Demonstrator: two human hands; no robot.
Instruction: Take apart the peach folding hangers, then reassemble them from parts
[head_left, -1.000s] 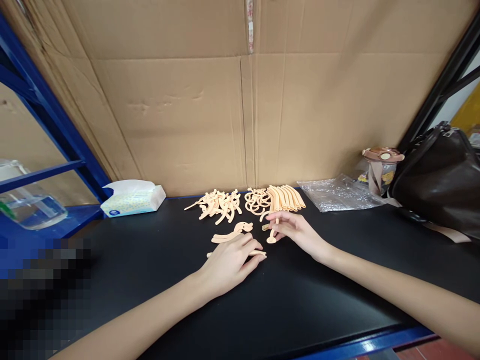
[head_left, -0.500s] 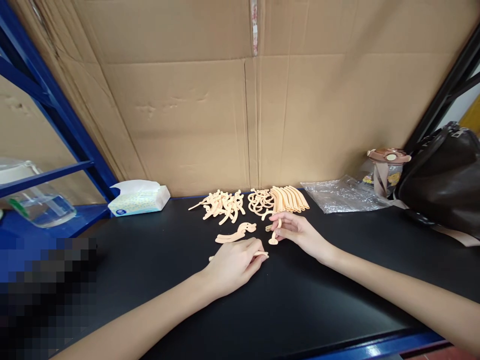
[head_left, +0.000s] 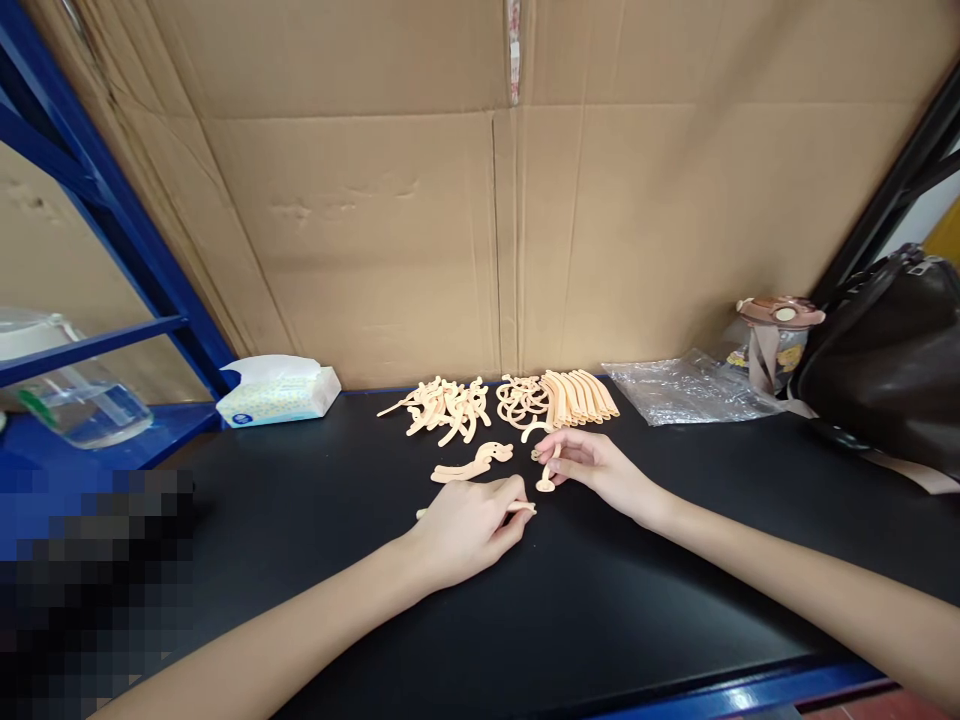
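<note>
My left hand (head_left: 469, 525) rests on the black tabletop (head_left: 315, 540), fingers curled over a long thin pale wooden piece (head_left: 523, 507) that pokes out on both sides. My right hand (head_left: 592, 465) pinches a small wooden piece (head_left: 547, 474) upright by its top. A curved duck-shaped wooden piece (head_left: 474, 463) lies just beyond my left hand. Further back lie a heap of small wooden pieces (head_left: 442, 408), some ring-shaped pieces (head_left: 517, 402) and a fanned row of curved strips (head_left: 581, 394).
A tissue pack (head_left: 279, 391) sits at the back left, a crumpled clear plastic bag (head_left: 686, 388) at the back right. A lidded cup (head_left: 778, 335) and a dark bag (head_left: 885, 360) stand at the right. Cardboard (head_left: 480, 200) lines the back; blue shelving (head_left: 82, 250) is at the left.
My left hand's fingers have curled in more tightly over the thin piece. My right hand keeps its pinch on the small piece, shifting barely. The view has drifted slightly.
</note>
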